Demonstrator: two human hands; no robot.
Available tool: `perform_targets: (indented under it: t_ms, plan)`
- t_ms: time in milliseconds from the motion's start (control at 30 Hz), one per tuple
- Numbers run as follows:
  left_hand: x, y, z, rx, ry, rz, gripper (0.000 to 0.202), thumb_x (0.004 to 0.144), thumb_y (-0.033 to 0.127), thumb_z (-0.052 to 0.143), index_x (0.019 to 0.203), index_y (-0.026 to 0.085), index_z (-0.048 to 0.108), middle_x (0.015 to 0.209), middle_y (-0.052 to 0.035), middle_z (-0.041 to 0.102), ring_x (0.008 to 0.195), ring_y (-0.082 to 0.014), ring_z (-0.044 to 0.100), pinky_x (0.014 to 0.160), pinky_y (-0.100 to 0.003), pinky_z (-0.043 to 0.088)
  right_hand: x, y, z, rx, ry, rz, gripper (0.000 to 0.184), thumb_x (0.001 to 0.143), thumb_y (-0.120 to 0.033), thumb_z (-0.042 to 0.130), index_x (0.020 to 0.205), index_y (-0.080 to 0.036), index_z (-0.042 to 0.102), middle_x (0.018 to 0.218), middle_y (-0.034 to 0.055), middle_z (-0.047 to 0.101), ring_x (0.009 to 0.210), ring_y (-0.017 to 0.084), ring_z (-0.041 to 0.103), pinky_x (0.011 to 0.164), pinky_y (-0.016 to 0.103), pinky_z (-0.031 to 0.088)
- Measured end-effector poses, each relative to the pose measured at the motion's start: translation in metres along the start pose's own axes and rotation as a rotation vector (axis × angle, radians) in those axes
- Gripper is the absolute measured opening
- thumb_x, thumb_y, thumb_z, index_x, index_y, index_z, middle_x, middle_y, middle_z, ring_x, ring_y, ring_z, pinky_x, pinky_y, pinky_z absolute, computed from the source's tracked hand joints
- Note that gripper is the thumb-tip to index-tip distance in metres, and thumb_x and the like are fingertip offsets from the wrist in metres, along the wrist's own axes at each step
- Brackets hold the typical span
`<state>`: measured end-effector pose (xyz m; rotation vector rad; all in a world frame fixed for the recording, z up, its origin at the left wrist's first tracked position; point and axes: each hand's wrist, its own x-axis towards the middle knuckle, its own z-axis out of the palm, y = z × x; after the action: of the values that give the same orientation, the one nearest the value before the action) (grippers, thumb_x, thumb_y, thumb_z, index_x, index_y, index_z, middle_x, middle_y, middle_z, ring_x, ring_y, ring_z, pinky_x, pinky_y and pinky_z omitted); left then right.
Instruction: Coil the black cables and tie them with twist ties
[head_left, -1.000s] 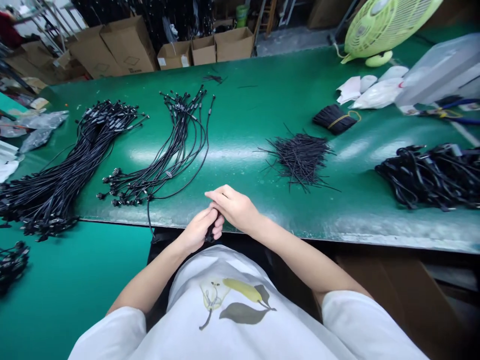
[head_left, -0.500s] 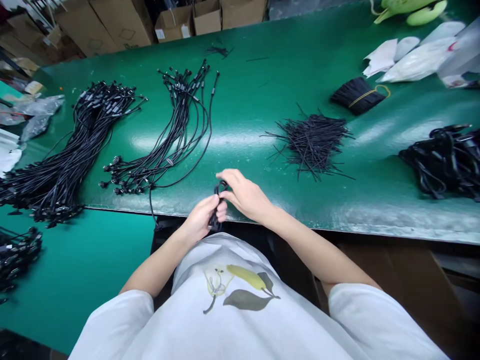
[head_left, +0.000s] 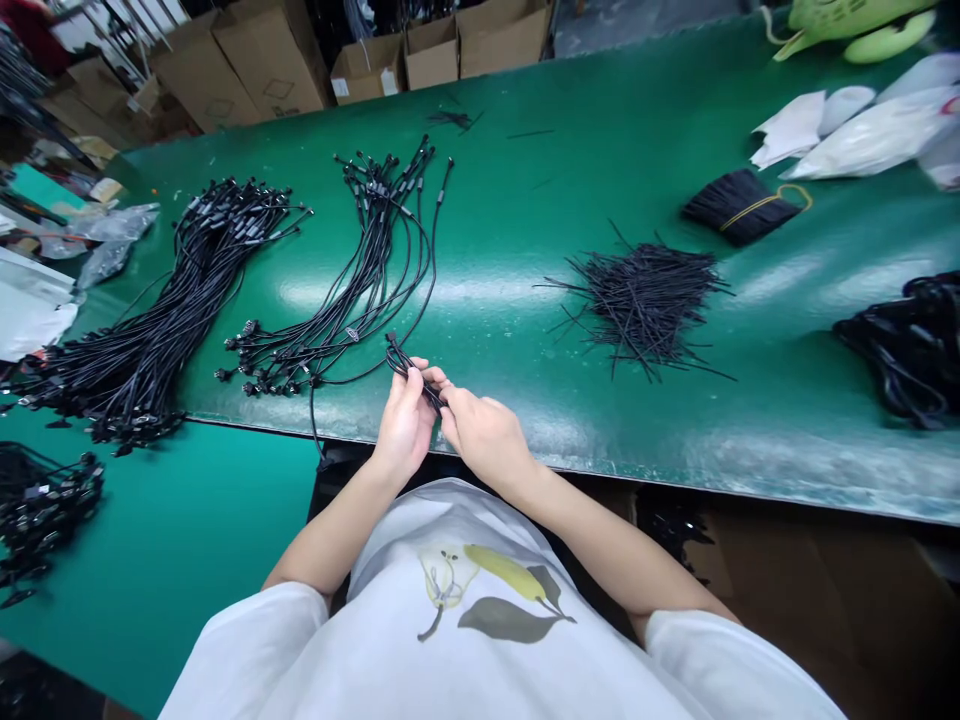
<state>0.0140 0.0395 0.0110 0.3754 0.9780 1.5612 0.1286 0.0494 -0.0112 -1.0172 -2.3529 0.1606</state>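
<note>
Both hands are in the lower middle of the frame, close together at the near edge of the green table (head_left: 525, 180). The left hand (head_left: 405, 425) has its fingers closed around a black cable (head_left: 405, 362), which is folded into a short bunch. The end of this bunch sticks out above the fingers, toward the upper left. The right hand (head_left: 484, 435) touches the left one, and its thumb and first finger pinch the same cable just beside the left fingertips. The cable is in the air, a little above the table edge, between the two hands.

Just behind the hands, in the middle left of the frame, lies a loose row of cables (head_left: 360, 280) with small plugs at both ends. Further left is a thick bundle of cables (head_left: 157, 310). In the lower left corner, on a lower teal surface, is a smaller heap of cables (head_left: 41, 500). To the right of the middle is a pile of thin black ties (head_left: 645, 300), and behind it a tied pack of ties (head_left: 739, 205). At the right edge is a dark cable heap (head_left: 907, 345). White plastic bags (head_left: 862, 125) are in the upper right, and cardboard boxes (head_left: 435, 50) stand along the top.
</note>
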Motion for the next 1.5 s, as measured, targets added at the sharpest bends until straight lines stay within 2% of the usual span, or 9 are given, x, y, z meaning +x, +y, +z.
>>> perform_targets:
  t_ms: [333, 567, 667, 833, 900, 1033, 1133, 1300, 1500]
  plan:
    - [0.005, -0.013, -0.002, -0.004, 0.042, 0.095, 0.029, 0.076, 0.032, 0.077, 0.086, 0.02, 0.052, 0.074, 0.0048, 0.061, 0.068, -0.0071, 0.06, 0.068, -0.019, 0.046, 0.0, -0.006, -0.009, 0.069, -0.424, 0.234, 0.024, 0.097, -0.02, 0.031, 0.109, -0.013, 0.051, 0.076, 0.0053, 0.069, 0.064, 0.016, 0.065, 0.053, 0.024, 0.034]
    - [0.008, -0.027, 0.004, 0.069, 0.028, 0.194, 0.03, 0.078, 0.032, 0.075, 0.088, 0.021, 0.049, 0.1, -0.0042, 0.072, 0.095, -0.0157, 0.068, 0.091, -0.032, 0.048, 0.008, 0.008, -0.016, 0.03, -0.292, 0.126, 0.021, 0.093, -0.022, 0.051, 0.113, -0.016, 0.052, 0.126, 0.0159, 0.057, 0.105, 0.026, 0.06, 0.08, 0.034, 0.046]
    - [0.008, -0.022, 0.001, 0.172, -0.05, 0.231, 0.028, 0.082, 0.036, 0.07, 0.088, 0.021, 0.048, 0.106, -0.0092, 0.072, 0.106, -0.0198, 0.066, 0.101, -0.038, 0.043, 0.013, 0.015, -0.013, 0.207, -0.36, 0.116, 0.027, 0.093, -0.027, 0.056, 0.114, -0.014, 0.048, 0.114, 0.0133, 0.062, 0.1, 0.023, 0.061, 0.076, 0.032, 0.046]
    - [0.01, 0.026, -0.014, 0.866, -0.168, 0.567, 0.044, 0.077, 0.047, 0.073, 0.107, 0.022, 0.052, 0.136, -0.0145, 0.055, 0.133, -0.0266, 0.046, 0.112, -0.044, 0.029, 0.013, 0.031, -0.014, -0.082, -0.439, 0.015, 0.01, 0.096, -0.023, 0.048, 0.096, -0.015, 0.054, 0.09, 0.0083, 0.062, 0.084, 0.022, 0.058, 0.067, 0.031, 0.036]
    - [0.012, 0.044, -0.018, 1.308, -0.356, 0.636, 0.053, 0.072, 0.049, 0.076, 0.112, 0.019, 0.055, 0.132, -0.0166, 0.057, 0.132, -0.031, 0.044, 0.113, -0.046, 0.025, 0.011, 0.035, -0.019, -0.177, -0.423, -0.083, 0.012, 0.097, -0.02, 0.044, 0.095, -0.015, 0.055, 0.087, 0.0079, 0.06, 0.08, 0.021, 0.055, 0.064, 0.031, 0.031]
    - [0.012, 0.056, -0.021, 1.828, -0.754, 0.279, 0.034, 0.09, 0.047, 0.053, 0.096, 0.015, 0.063, 0.083, -0.0112, 0.066, 0.089, -0.0279, 0.064, 0.091, -0.042, 0.043, 0.009, 0.037, -0.031, -0.229, -0.437, -0.271, 0.017, 0.094, -0.009, 0.038, 0.09, -0.014, 0.054, 0.081, 0.0078, 0.057, 0.073, 0.02, 0.052, 0.059, 0.032, 0.024]
    - [0.01, 0.056, -0.026, 1.642, -0.857, -0.102, 0.04, 0.096, 0.048, 0.039, 0.098, 0.017, 0.064, 0.069, -0.0022, 0.055, 0.061, -0.0165, 0.054, 0.065, -0.03, 0.043, 0.002, 0.038, -0.037, -0.216, -0.464, -0.356, 0.018, 0.093, -0.008, 0.036, 0.087, -0.014, 0.052, 0.078, 0.0059, 0.055, 0.067, 0.018, 0.049, 0.057, 0.032, 0.021]
    - [0.001, 0.044, -0.035, 0.921, -0.652, -0.701, 0.048, 0.087, 0.056, 0.052, 0.096, 0.011, 0.066, 0.063, 0.005, 0.034, 0.048, -0.006, 0.025, 0.044, -0.021, 0.019, -0.017, 0.044, -0.038, -0.205, -0.479, -0.406, 0.017, 0.095, -0.01, 0.037, 0.092, -0.014, 0.053, 0.081, 0.0055, 0.055, 0.068, 0.018, 0.05, 0.058, 0.032, 0.025]
    - [-0.01, 0.017, -0.029, 0.472, -0.371, -0.783, 0.035, 0.075, 0.039, 0.073, 0.09, 0.008, 0.069, 0.067, -0.0006, 0.049, 0.053, -0.0064, 0.04, 0.046, -0.018, 0.029, -0.014, 0.058, -0.049, -0.101, -0.327, -0.363, 0.024, 0.093, -0.011, 0.042, 0.114, -0.012, 0.054, 0.118, 0.0157, 0.057, 0.095, 0.023, 0.057, 0.075, 0.036, 0.042]
